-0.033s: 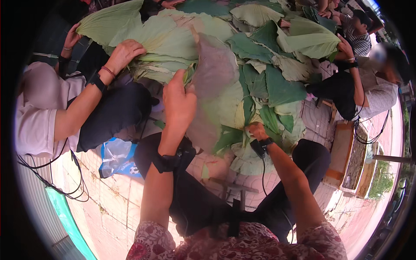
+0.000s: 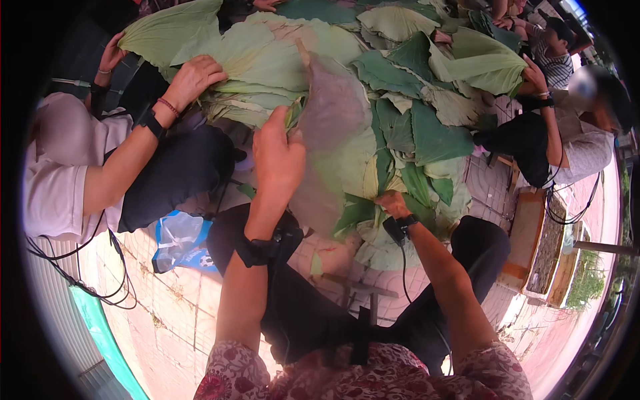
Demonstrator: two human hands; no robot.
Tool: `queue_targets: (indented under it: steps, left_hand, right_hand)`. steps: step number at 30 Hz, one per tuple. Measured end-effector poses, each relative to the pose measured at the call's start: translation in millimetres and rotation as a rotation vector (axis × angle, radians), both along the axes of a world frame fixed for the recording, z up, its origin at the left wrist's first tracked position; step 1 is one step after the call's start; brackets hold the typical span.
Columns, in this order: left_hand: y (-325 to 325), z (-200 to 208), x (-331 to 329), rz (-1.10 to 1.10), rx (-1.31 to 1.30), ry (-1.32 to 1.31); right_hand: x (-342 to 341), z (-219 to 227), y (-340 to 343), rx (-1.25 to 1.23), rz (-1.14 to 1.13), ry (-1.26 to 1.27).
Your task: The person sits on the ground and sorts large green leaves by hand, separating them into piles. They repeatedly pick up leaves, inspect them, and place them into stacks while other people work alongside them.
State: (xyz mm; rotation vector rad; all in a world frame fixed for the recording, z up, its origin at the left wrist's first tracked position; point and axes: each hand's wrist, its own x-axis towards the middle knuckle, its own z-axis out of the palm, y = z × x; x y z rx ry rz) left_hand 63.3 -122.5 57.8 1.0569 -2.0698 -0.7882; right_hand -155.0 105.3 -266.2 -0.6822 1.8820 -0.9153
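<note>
My left hand [image 2: 279, 157] is raised and closed on the edge of a large lotus leaf [image 2: 335, 110]. The leaf hangs upright to the right of that hand, its pale purplish-grey side showing and its lower part smeared. Lower down and to the right, my right hand [image 2: 393, 203] has its fingers pinched at the lower edge of the green leaves, seemingly on a leaf too. Beyond both hands spreads a heap of lotus leaves [image 2: 440, 137], some dark green, some pale and folded.
At the left, a person [image 2: 73, 153] holds a pale green leaf [image 2: 177, 33]. Another person [image 2: 580, 140] at the right holds a folded leaf [image 2: 483, 67]. A blue and white bag [image 2: 180, 240] lies on the paving by my left knee. Wooden planter boxes [image 2: 540, 247] stand at the right.
</note>
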Motion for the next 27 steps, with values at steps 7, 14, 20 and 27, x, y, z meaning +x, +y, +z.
queue_targets:
  steps: [7, 14, 20, 27]
  left_hand:
    - [-11.2, -1.8, -2.8, -0.022, -0.034, 0.008]
    - [-9.4, -3.0, 0.8, 0.063, 0.051, -0.075]
    - [1.1, -8.0, -12.8, 0.067, -0.005, -0.214]
    - [37.6, -55.7, -42.2, -0.211, 0.028, -0.118]
  right_hand:
    - [51.3, -46.8, -20.3, -0.382, -0.09, -0.046]
    - [-12.2, 60.9, -67.2, -0.591, -0.087, 0.065]
    - [-42.0, 206.8, -63.6, -0.359, -0.228, 0.216]
    - [11.2, 259.0, -55.8, -0.479, -0.223, -0.03]
